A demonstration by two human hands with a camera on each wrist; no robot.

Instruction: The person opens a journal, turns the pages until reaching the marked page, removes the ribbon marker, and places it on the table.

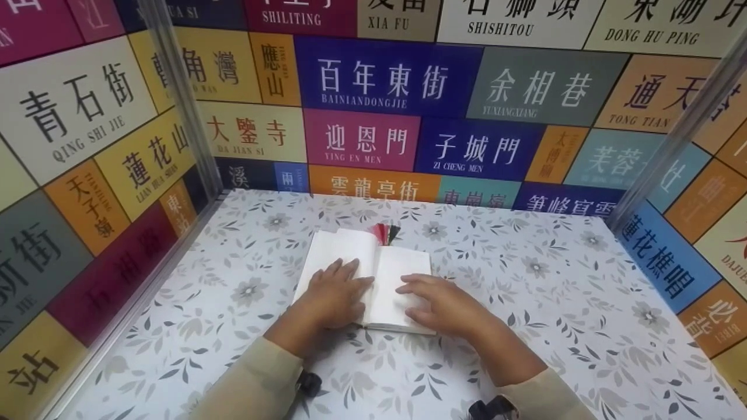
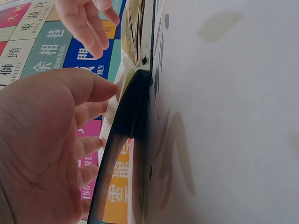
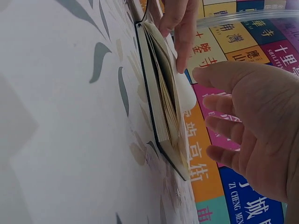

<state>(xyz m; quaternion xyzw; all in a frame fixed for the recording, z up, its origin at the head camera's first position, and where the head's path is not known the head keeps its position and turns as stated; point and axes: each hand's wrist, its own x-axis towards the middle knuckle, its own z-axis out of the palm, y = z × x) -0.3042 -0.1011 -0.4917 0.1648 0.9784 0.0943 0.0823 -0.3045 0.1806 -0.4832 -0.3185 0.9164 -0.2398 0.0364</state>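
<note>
An open notebook (image 1: 373,280) lies flat on the floral-patterned tabletop (image 1: 525,291), near the middle and a little toward the person, its blank pages facing up. A few ribbon markers (image 1: 386,233) — red, dark and green — stick out from the top of the spine toward the back wall.

The left hand (image 1: 335,294) rests on the left page with its fingers straight and spread, the fingertips reaching toward the centre fold. It grips nothing; the left wrist view shows the palm held flat beside the dark cover edge of the notebook (image 2: 122,154). The right hand (image 1: 443,303) lies on the right page, fingers relaxed and nearly straight, pointing toward the fold as well. In the right wrist view the fingers are loosely extended just above the page block of the notebook (image 3: 161,93), with nothing pinched between them.

Both sleeves are a pale beige, and a dark wrist mount (image 1: 308,384) shows under the left forearm.

Walls (image 1: 385,81) covered in coloured panels with Chinese street names enclose the tabletop on three sides, with metal posts (image 1: 181,99) at the back corners.
</note>
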